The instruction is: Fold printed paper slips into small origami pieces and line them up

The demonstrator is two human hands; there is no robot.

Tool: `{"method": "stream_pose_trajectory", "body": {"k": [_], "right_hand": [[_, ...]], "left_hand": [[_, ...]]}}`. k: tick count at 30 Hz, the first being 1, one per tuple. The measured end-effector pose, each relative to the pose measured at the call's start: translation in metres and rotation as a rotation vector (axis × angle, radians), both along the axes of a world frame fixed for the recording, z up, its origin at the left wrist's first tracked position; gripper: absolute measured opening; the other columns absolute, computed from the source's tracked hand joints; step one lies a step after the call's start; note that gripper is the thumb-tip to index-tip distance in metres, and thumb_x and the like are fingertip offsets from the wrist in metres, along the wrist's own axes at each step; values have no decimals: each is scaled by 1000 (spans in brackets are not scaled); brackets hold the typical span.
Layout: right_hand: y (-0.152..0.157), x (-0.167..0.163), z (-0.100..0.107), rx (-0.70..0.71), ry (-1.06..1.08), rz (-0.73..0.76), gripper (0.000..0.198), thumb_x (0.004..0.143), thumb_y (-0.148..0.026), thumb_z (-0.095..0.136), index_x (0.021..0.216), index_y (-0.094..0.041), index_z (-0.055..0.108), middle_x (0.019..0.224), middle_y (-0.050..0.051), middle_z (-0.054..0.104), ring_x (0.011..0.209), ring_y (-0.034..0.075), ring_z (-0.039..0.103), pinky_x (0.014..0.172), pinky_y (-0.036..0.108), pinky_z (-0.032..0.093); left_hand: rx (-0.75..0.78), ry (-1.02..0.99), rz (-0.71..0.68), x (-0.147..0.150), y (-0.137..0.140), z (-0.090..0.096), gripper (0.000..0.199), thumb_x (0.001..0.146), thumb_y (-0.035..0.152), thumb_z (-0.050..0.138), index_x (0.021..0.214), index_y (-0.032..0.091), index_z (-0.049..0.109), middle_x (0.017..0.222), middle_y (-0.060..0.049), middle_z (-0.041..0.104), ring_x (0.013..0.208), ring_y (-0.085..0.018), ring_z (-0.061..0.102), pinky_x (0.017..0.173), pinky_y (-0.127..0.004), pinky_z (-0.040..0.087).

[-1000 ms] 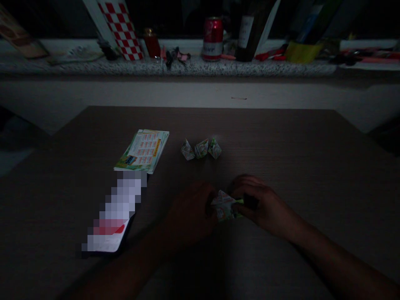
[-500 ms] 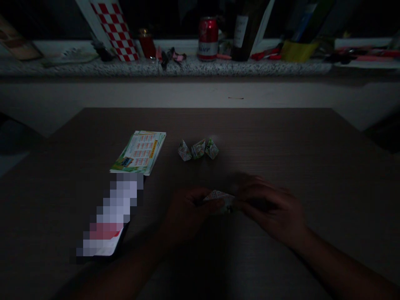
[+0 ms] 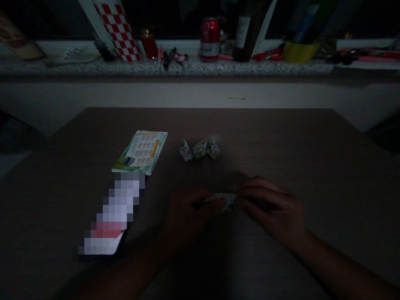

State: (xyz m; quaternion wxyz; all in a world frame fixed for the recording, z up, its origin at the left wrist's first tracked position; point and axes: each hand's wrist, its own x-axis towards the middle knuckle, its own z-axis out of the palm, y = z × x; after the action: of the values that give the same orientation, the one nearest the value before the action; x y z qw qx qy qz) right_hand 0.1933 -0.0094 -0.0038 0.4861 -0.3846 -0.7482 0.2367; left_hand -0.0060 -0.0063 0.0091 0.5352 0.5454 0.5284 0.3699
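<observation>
Between my two hands is a small folded piece of printed paper (image 3: 229,201), low over the near middle of the table. My left hand (image 3: 190,212) pinches its left part, with the thumb lying across the front. At its right end, the thumb and fingertips of my right hand (image 3: 271,204) close on the edge. Dim light hides the exact folds. Beyond my hands, three folded paper pieces stand in a row: a left one (image 3: 186,151), a middle one (image 3: 200,149) and a right one (image 3: 213,149).
A stack of printed calendar sheets (image 3: 142,152) lies left on the wooden table (image 3: 281,141). Just nearer is a phone (image 3: 117,212) with a blurred-out screen. Behind, a stone sill (image 3: 125,68) carries a red can (image 3: 210,39), a dark bottle (image 3: 243,37) and a red-and-white checked box (image 3: 118,31).
The held paper's upper peak has flattened and its top edge now runs nearly level. My right hand's fingers have come down slightly onto its right end. The view has shifted a little.
</observation>
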Motion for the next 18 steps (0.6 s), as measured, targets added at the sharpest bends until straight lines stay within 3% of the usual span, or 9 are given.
{"method": "stream_pose_trajectory", "body": {"k": [7, 12, 18], "right_hand": [[-3, -1, -1, -110, 10, -8, 5, 82, -12, 66, 83, -17, 67, 81, 5, 67, 75, 16, 65, 65, 28, 51], [-5, -2, 3, -124, -39, 4, 7, 85, -12, 61, 84, -17, 66, 77, 4, 66, 69, 15, 63, 59, 26, 50], [-4, -1, 4, -170, -74, -17, 10, 88, -17, 59, 80, -18, 64, 77, 4, 67, 67, 14, 63, 58, 25, 49]], "left_hand": [[66, 90, -30, 0, -2, 4, 11, 74, 30, 72, 75, 20, 77, 61, 2, 69, 56, -11, 58, 50, -19, 39], [23, 42, -26, 0, -2, 1, 10, 74, 29, 72, 78, 20, 77, 67, 1, 72, 60, -12, 61, 53, -19, 43], [-69, 16, -16, 2, 2, -1, 12, 71, 28, 73, 70, 16, 74, 60, 1, 66, 54, -11, 54, 47, -19, 38]]}}
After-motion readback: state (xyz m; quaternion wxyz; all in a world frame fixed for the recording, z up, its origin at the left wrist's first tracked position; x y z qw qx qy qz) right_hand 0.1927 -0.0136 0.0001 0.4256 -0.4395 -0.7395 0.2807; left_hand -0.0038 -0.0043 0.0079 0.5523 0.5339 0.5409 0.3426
